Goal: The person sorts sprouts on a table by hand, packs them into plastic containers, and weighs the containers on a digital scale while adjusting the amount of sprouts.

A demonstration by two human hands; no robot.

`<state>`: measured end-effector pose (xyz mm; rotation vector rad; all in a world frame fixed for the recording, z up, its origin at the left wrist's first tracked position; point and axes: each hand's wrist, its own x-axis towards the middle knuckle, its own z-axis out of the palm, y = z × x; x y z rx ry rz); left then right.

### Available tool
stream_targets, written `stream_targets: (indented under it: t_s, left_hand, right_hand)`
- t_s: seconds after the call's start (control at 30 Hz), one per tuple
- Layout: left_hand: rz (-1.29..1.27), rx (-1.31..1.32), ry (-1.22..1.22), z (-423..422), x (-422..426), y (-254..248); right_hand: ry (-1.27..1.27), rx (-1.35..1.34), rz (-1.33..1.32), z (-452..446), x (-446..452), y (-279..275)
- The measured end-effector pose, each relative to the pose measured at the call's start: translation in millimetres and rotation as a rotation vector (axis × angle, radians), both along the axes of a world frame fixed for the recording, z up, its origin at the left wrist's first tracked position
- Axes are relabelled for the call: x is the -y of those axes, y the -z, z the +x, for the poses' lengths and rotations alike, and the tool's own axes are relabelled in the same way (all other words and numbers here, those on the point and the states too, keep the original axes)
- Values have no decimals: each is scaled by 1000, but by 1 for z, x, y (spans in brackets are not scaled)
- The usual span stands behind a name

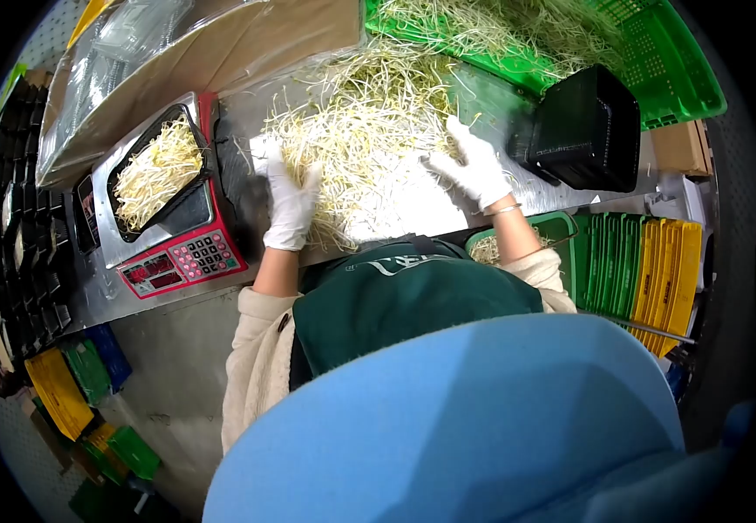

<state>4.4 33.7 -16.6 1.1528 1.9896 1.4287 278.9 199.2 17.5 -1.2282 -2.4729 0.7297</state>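
A loose heap of bean sprouts point(369, 122) lies on the metal table in front of me. At its left edge is my left hand point(291, 200) in a white glove, thumb apart from the fingers, touching the sprouts. My right hand point(475, 170), also gloved, is at the right edge of the heap with thumb and fingers spread. Neither hand grips anything that I can see. Left of the heap, a red digital scale point(199, 255) carries a black tray point(188, 196) filled with sprouts point(158, 174).
Black trays point(600, 131) stand stacked at the right. Behind them a green crate point(678, 70) holds more sprouts. Several green and yellow crates point(665, 275) stand by my right arm. Filled black trays point(25, 227) line the far left, beside a plastic-covered cardboard box point(195, 61).
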Motion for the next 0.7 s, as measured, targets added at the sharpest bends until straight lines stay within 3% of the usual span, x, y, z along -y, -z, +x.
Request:
stream_targets:
  t_s: [0.03, 0.07, 0.17, 0.23, 0.27, 0.3, 0.37, 0.43, 0.47, 0.5, 0.53, 0.57, 0.63, 0.7]
  left_hand:
    - [37, -270, 35, 5, -2, -2]
    - [36, -271, 37, 13, 1, -5]
    - [-114, -633, 153, 23, 9, -28]
    - [0, -468, 257, 0, 14, -10]
    - [19, -213, 184, -6, 16, 10]
    - [67, 41, 92, -9, 14, 9]
    - [-108, 566, -16, -26, 22, 2]
    - [-177, 685, -70, -25, 28, -24]
    - [-132, 536, 81, -17, 30, -36]
    - [-83, 384, 228, -11, 33, -42]
    - [-142, -41, 268, -6, 40, -32]
    - [-202, -468, 294, -1, 48, -22]
    - [-596, -604, 224, 16, 46, -36]
    - [232, -75, 108, 6, 24, 27]
  right_hand:
    - [-54, 61, 90, -7, 17, 4]
    - [-92, 119, 143, -15, 26, 4]
    - [-41, 139, 294, -29, 28, 0]
    - [118, 154, -44, -24, -6, 4]
    - [83, 111, -68, -20, -17, 2]
    - [189, -187, -504, -27, -24, 2]
    - [88, -553, -728, -26, -25, -1]
    - [39, -631, -829, -52, 1, -31]
    - [-103, -167, -438, -61, 11, -49]
    - [-252, -267, -234, -70, 22, -19]
    - [-330, -72, -89, -80, 44, -27]
    - [-424, -68, 399, -85, 58, 12]
    - [-372, 116, 435, -95, 74, -11]
    - [-306, 102, 337, -102, 52, 0]
